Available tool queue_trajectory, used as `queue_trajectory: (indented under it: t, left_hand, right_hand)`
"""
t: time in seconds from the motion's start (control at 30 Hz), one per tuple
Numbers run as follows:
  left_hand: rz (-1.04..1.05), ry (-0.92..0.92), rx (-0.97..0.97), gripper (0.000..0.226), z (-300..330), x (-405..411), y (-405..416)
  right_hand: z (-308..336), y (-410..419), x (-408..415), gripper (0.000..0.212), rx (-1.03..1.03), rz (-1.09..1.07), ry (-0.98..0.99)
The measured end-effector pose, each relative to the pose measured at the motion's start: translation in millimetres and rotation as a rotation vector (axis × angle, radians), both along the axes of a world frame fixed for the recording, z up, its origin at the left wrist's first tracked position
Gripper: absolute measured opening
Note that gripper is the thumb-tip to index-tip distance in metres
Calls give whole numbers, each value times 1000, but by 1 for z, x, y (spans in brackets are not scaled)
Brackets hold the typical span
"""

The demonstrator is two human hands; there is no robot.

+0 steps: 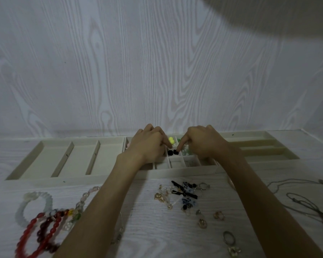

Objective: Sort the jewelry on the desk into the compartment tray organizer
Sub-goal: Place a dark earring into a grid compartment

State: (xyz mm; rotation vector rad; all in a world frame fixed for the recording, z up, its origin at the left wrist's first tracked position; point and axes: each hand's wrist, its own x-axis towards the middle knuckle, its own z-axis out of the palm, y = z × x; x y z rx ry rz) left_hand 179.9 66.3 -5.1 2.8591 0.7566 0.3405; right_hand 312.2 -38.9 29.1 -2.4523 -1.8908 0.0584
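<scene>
On the pale wood-grain bench (157, 229), both hands' fingers (169, 145) pinched two small black beads (172, 152) into the beige compartment tray (175, 171); next, probably release and fetch loose earrings (185, 198).

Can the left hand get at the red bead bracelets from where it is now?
Probably yes. The left hand is over the compartment tray, while the red bead bracelets lie uncovered on the desk, outside the left forearm; nothing covers them.
</scene>
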Motion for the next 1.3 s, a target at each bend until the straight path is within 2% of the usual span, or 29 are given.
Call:
queue_trajectory:
  t: [0.13, 0.3, 0.47, 0.73, 1.13, 1.3]
  left_hand:
    - [12, -11, 22, 29, -1, 0, -2]
    - [13, -12, 27, 30, 0, -1, -3]
    - [13, 9, 15, 30, 0, -1, -3]
    - [11, 12, 4, 32, 2, -2, -3]
    - [11, 25, 1, 32, 1, -1, -2]
    - [10, 5, -12, 32, 1, -2, -2]
  right_hand:
    - [0, 0, 0, 36, 89, 9, -22]
    - [-8, 3, -4, 38, 51, 27, -60]
    - [-13, 8, -4, 18, 233, -18, -36]
    - [-26, 12, -4, 15, 249, -4, -117]
    - [-25, 12, -2, 9, 211, -23, -16]
    - [-19, 9, -5, 13, 200, -29, -12]
